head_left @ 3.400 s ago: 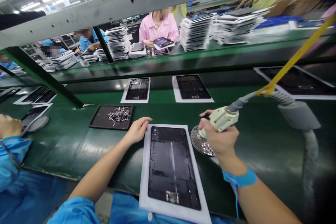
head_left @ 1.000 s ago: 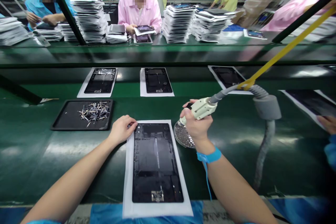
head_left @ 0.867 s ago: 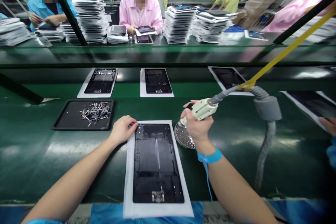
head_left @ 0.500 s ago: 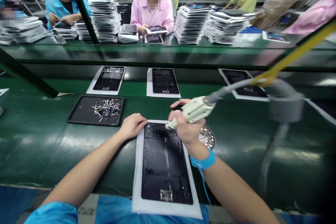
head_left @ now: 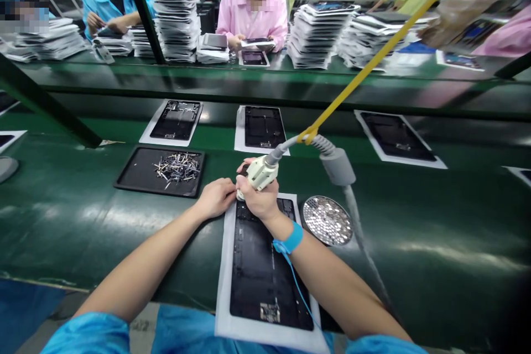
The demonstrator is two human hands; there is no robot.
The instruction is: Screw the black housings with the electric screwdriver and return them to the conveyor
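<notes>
An opened tablet shell [head_left: 257, 265], black inside with a small circuit board near its lower edge, lies on white padded sheeting [head_left: 224, 293] in front of me. My right hand [head_left: 261, 196] is wrapped around a pale electric screwdriver [head_left: 262, 172], its tip pointing down at the shell's upper left corner. Fingers closed together, my left hand [head_left: 216, 197] presses against that same corner; its fingertips are partly hidden beside the screwdriver's tip. A grey cable [head_left: 338, 166] runs from the tool, hung from a yellow strap [head_left: 385, 47]. A blue band [head_left: 289, 239] circles my right wrist.
Right of the shell stands a round dish [head_left: 327, 220] of shiny small parts. A black tray [head_left: 136, 171] with loose thin strips lies left. More tablet shells [head_left: 265, 127] rest along the far strip. Across the bench, a person in pink [head_left: 253, 11] sits among stacks [head_left: 319, 36].
My right hand has carried the screwdriver left and slightly down, from the shell's upper middle to its upper left corner. The dish now shows fully. The view has shifted a little.
</notes>
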